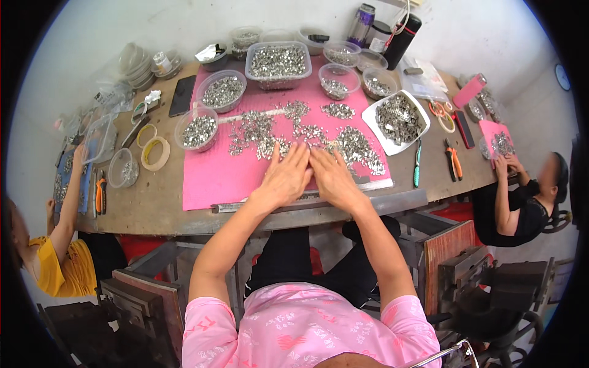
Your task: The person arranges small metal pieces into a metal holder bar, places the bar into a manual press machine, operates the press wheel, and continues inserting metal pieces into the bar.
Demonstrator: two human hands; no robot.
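Observation:
My left hand (284, 178) lies palm down at the front middle of a pink mat (205, 175), its fingers stretched forward. Beside it, my right hand (335, 179) is also flat, fingers extended; the two nearly meet at the thumbs and index fingers. Small shiny metal pieces are spread under and beyond the fingertips. One loose patch of pieces (254, 126) lies ahead of my left hand, and a denser pile (359, 149) is just right of my right hand. The palms hide whatever is beneath them. A ruler-like metal strip (230, 207) runs along the mat's front edge.
Behind the mat stands a rectangular tub (279, 46) of metal pieces among several round plastic bowls. A white square dish (370, 116) is at right, near orange-handled pliers (454, 161). Tape rolls (156, 153) and a phone (182, 95) lie left. Other people sit at both sides.

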